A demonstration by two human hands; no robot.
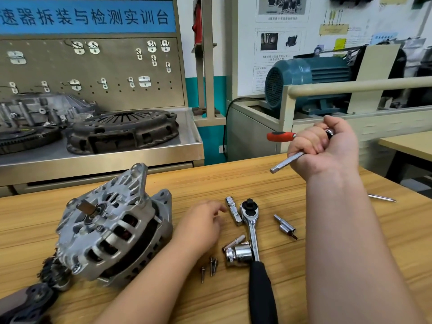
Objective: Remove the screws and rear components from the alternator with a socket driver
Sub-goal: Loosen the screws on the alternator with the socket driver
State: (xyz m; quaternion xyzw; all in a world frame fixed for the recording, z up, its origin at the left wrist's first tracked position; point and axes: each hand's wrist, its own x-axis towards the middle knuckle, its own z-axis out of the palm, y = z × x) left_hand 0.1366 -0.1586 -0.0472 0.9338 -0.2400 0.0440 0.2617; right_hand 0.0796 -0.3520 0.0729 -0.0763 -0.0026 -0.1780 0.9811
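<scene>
Wood-grain laminate covers the table (210, 181), and the largest thing on it is the alternator (112, 228), lying tilted at the left with its shaft end up toward the camera and a dark part showing at its lower left end. Cast aluminium over a copper-wound core, it looks heavy and rigid, likely to roll on its round body, so it is best held by the ribbed housing or a mounting ear, not the thin vanes. A ratchet (253, 239) with a black grip lies to its right, near the table's middle. Above the table the right hand (327, 148) is raised, fingers wrapped tight round the socket driver (286, 161), its red handle end and bare steel shaft sticking out of the fist. The left hand (202, 220) rests on the wood between alternator and ratchet, fingers loosely curled and holding nothing, its fingertips just beside a short extension bar (233, 210). A large socket (238, 254) sits against the ratchet, and three loose screws (211, 266) lie near it, small and easily scattered.
</scene>
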